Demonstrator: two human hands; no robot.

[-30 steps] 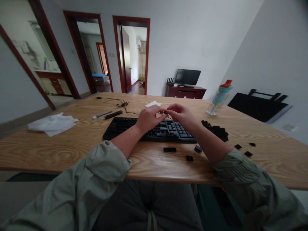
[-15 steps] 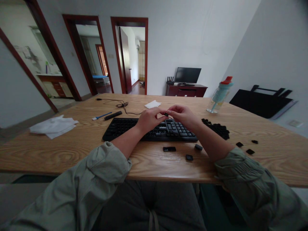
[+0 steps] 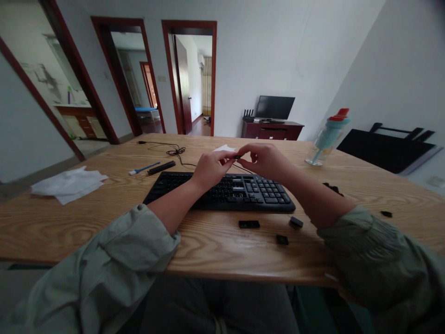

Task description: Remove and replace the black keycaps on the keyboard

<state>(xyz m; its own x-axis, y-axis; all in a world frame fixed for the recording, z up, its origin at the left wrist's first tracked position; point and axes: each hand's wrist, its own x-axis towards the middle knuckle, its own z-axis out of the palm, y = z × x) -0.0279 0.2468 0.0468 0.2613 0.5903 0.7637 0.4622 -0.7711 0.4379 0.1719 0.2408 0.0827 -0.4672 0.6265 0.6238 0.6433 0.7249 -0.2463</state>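
Observation:
A small black keycap (image 3: 237, 157) is pinched between the fingertips of both hands, above the back edge of a black keyboard (image 3: 222, 202). My left hand (image 3: 212, 169) grips it from the left, and my right hand (image 3: 266, 160) from the right, with thumb and forefinger. Some key positions near the keyboard's middle look bare of caps. On the table in front of it lie a long black keycap (image 3: 249, 224) and two smaller ones, one tilted (image 3: 296, 222) and one flat (image 3: 282, 240). My right forearm covers most of a pile of black keycaps (image 3: 333, 188).
White tissues (image 3: 69, 183) lie at the left, beside a blue-handled brush (image 3: 144, 168) and a black stick-shaped thing (image 3: 161, 168). A coiled cable (image 3: 176, 150) runs behind the keyboard. A water bottle (image 3: 325, 139) stands at the back right of the wooden table (image 3: 132, 232).
Both hands have lifted slightly with the keycap, and my right wrist is more raised. The view has shifted a little, and my right forearm now hides more of the keycap pile.

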